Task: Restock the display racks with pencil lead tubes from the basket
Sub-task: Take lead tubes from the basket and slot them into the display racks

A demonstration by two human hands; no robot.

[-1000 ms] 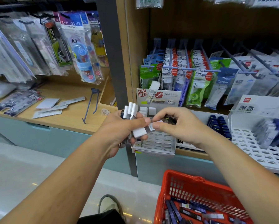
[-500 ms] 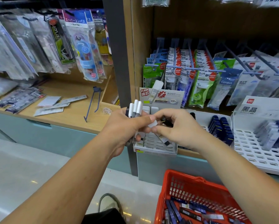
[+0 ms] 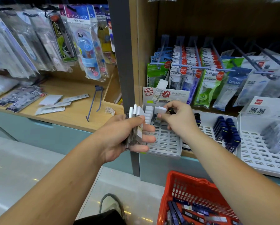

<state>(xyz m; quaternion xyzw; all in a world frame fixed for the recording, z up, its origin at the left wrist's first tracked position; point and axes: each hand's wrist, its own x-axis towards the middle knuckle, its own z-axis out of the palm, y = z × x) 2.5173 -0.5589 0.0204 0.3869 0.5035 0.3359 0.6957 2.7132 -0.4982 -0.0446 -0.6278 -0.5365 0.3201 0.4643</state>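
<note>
Change: the right hand [image 3: 178, 119] has left the bundle and carried a single tube [image 3: 160, 109] to the slotted rack [image 3: 165, 142]; insertion is judged imminent.
Right hand: pinches that tube above the back rows.
Left hand [image 3: 119, 137]: curled round the bundle of tubes [image 3: 136, 125], just left of the rack.
Rack: white caps at back left; front slots vacant.
Basket [image 3: 181, 184]: below the rack, holding dark blue tubes [image 3: 176, 211].

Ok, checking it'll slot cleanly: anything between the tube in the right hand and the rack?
Nothing visible. The right hand holds the tube over the rack; seated tubes stand just left of it.
</note>
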